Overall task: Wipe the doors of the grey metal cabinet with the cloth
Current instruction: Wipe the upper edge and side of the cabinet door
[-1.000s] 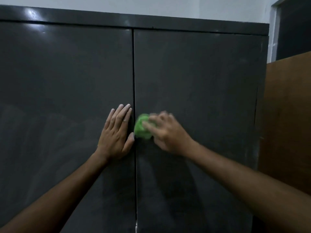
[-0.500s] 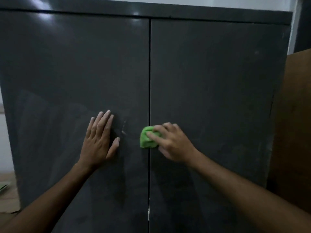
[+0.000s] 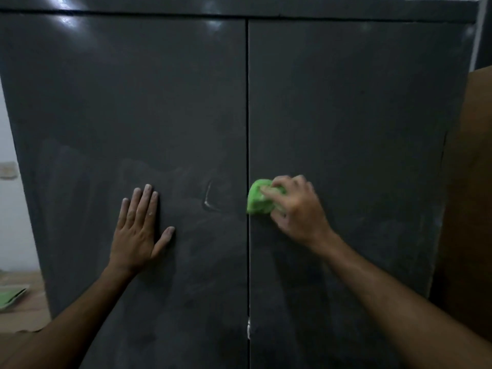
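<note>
The grey metal cabinet fills the view, with a left door (image 3: 127, 107) and a right door (image 3: 351, 115) meeting at a dark centre seam. My right hand (image 3: 295, 209) grips a bunched green cloth (image 3: 259, 198) and holds it against the right door, right beside the seam. My left hand (image 3: 141, 230) lies flat on the left door with straight fingers pointing up. A pale smear mark (image 3: 209, 198) shows on the left door between the hand and the seam.
A brown wooden panel (image 3: 471, 195) stands against the cabinet's right side. At the left there is a white wall (image 3: 13, 203) and a strip of floor with a green flat object (image 3: 10, 298) lying on it.
My left hand has slid left across the left door, away from the seam. The cloth hand stays near the seam, now on the right door. The camera view has shifted left.
</note>
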The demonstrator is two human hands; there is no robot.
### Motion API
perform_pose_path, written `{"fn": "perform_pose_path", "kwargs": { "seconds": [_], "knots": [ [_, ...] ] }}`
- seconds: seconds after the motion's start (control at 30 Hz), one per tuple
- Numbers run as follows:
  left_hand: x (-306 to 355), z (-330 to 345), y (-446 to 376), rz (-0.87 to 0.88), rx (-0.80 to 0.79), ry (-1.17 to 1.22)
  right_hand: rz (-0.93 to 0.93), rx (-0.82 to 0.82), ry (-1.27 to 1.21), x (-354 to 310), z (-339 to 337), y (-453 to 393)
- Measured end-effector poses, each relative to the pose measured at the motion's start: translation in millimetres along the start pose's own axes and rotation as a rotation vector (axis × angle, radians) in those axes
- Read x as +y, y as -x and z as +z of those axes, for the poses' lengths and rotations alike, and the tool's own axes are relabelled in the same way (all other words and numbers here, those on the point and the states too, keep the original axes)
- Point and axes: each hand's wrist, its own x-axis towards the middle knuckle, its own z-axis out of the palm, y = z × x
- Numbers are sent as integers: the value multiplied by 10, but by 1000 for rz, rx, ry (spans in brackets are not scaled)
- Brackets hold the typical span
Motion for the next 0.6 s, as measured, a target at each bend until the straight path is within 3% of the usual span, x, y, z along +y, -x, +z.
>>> {"fn": "perform_pose_path", "kwargs": {
  "seconds": [0.1, 0.13, 0.2, 0.3, 0.37, 0.53, 0.6],
  "knots": [
    [-7, 12, -4, 6, 6, -11, 408, 221, -67, 110, -113, -410],
    [-7, 10, -7, 8, 11, -13, 467, 255, -85, 20, -91, -496],
    [3, -14, -9, 9, 11, -20, 379, 219, -71, -242, 31, -470],
    [20, -114, 58, 5, 2, 12, -29, -4, -40, -480, 215, -60],
    [-14, -191, 180, 4, -6, 17, -115, -74, -57, -384, 181, 43],
    [-191, -308, 545, -30, -49, 11, 316, 255, -177, -272, 70, -441],
    [-302, -353, 654, -35, -70, 22, 372, 300, -239, -502, 125, -605]
  ]
}}
